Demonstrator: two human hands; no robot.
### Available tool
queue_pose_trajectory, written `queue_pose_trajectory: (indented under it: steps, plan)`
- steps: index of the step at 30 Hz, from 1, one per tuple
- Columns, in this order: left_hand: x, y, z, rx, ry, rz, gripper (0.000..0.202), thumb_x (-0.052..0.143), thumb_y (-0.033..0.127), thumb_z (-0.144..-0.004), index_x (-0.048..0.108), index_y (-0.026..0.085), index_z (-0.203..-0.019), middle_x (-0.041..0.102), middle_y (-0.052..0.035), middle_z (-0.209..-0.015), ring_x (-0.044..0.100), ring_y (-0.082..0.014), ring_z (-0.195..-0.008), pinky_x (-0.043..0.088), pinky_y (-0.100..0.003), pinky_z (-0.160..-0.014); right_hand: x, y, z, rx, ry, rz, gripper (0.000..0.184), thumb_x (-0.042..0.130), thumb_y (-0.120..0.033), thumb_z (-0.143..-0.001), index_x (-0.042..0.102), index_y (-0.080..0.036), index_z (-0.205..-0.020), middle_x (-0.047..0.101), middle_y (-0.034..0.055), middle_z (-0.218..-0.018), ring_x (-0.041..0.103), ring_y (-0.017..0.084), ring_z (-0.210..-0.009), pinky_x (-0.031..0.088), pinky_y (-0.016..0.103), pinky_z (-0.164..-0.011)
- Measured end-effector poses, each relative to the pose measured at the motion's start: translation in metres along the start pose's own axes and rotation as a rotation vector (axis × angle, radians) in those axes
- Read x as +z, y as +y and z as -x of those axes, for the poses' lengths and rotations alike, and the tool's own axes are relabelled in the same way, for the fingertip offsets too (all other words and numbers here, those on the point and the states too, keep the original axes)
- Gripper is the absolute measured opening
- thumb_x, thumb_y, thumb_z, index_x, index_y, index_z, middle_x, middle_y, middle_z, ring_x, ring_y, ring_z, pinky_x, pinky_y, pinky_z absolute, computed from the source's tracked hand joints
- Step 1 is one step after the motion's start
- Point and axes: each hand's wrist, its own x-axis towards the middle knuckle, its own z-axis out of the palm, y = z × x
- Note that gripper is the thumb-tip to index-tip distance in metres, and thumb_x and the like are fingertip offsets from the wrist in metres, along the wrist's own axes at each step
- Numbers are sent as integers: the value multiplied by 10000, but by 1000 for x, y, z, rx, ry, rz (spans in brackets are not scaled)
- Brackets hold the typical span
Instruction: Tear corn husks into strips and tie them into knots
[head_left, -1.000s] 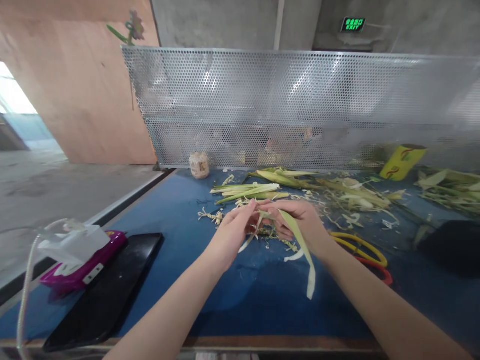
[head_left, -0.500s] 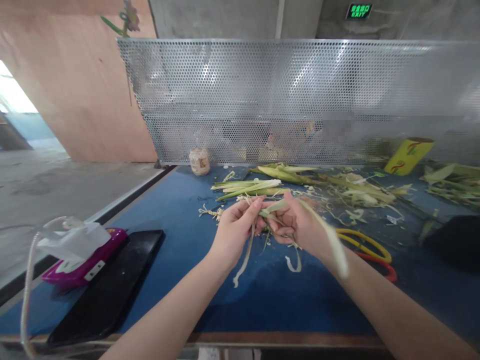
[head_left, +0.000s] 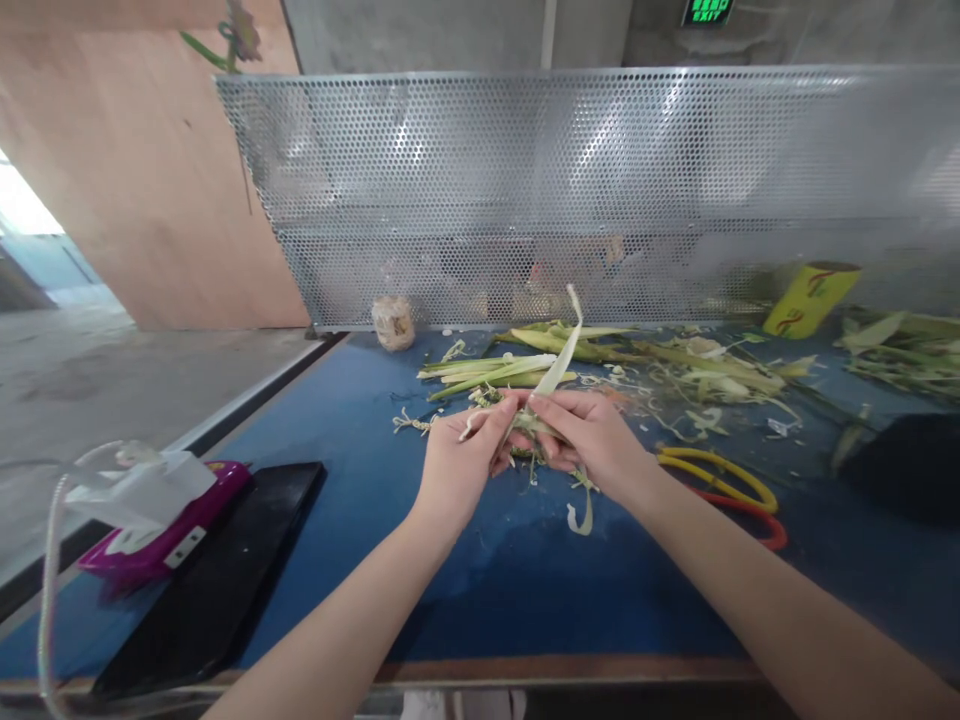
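Note:
Side by side above the blue table (head_left: 510, 590), both my hands pinch a small bundle of pale green leaf strips (head_left: 559, 370). My left hand (head_left: 461, 455) is closed on its left end, where a short whitish tip sticks out past the thumb. Thumb and fingers of my right hand (head_left: 600, 440) close on the other side; one broad strip stands up between the hands. A curled strip (head_left: 583, 512) hangs or lies just below the right hand; I cannot tell which. Behind the hands lies a pile of cut green stalks (head_left: 495, 372).
A black phone-like slab (head_left: 217, 570) and a purple power strip (head_left: 157, 550) with a white plug lie at left. Yellow-handled pliers-like loops (head_left: 720, 475) sit at right. Farther back are a wrapped roll (head_left: 394, 323), a yellow tube (head_left: 810, 300), leaf scraps (head_left: 712, 370) and a perforated metal screen (head_left: 480, 180).
The broad strip that drooped over my right wrist now stands upright between my hands. My right thumb has come down onto the bundle, and the strip dangling below my left hand has swung up.

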Motion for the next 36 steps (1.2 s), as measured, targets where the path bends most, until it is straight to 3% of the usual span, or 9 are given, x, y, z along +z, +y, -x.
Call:
queue_pose_trajectory:
  steps: [4,6,9,12,16,21,26,36]
  plan:
    - [-2,3,2,179,92,-214,442,549,393,-772,466,162,-404,388,53,-333,339,-63,-360,294,-221,-420,3,-2,2,-27,61,87,347,543,-364,-804,642,-147,-1055,395,-79,-354,234,25,-313,209,161,-312]
    - [-4,4,4,235,94,-332,412,519,391,-794,513,168,-446,395,54,-333,378,-76,-379,334,-223,-466,4,-3,3,-33,61,99,360,530,-361,-815,619,-160,-1099,407,-78,-355,247,28,-311,215,159,-311]
    - [-4,5,5,245,64,-424,347,487,407,-810,604,179,-576,414,61,-344,393,-86,-380,343,-221,-474,4,-2,2,-39,28,94,381,510,-355,-828,576,-188,-1164,472,-60,-420,312,34,-320,260,168,-326]
    - [-2,6,7,267,20,-461,362,474,404,-818,611,178,-571,417,58,-358,405,-86,-380,342,-219,-474,3,1,2,-47,15,105,389,515,-352,-825,567,-193,-1177,470,-50,-489,372,45,-368,301,184,-360]
    - [0,6,10,294,119,-508,307,488,390,-812,680,182,-693,419,64,-364,408,-85,-376,354,-216,-485,6,0,3,-46,64,39,370,541,-331,-813,586,-195,-1154,248,-94,-465,223,30,-379,193,167,-355]
    - [1,7,12,297,182,-506,297,480,373,-821,701,200,-921,424,66,-354,437,-98,-384,379,-222,-504,9,-2,6,-31,137,-30,363,547,-327,-800,599,-196,-1134,213,-106,-420,157,27,-353,144,163,-340]
    - [1,7,12,308,206,-529,293,487,382,-815,708,212,-907,459,60,-355,461,-106,-404,396,-229,-546,10,-2,4,79,182,-123,405,555,-377,-769,597,-177,-1118,227,-116,-368,151,26,-321,139,154,-319]
    - [0,8,12,315,231,-574,311,470,410,-818,713,216,-821,501,54,-383,479,-104,-429,401,-214,-537,9,-5,4,54,176,-166,305,557,-360,-770,641,-155,-978,272,-113,-342,166,25,-306,134,162,-317]
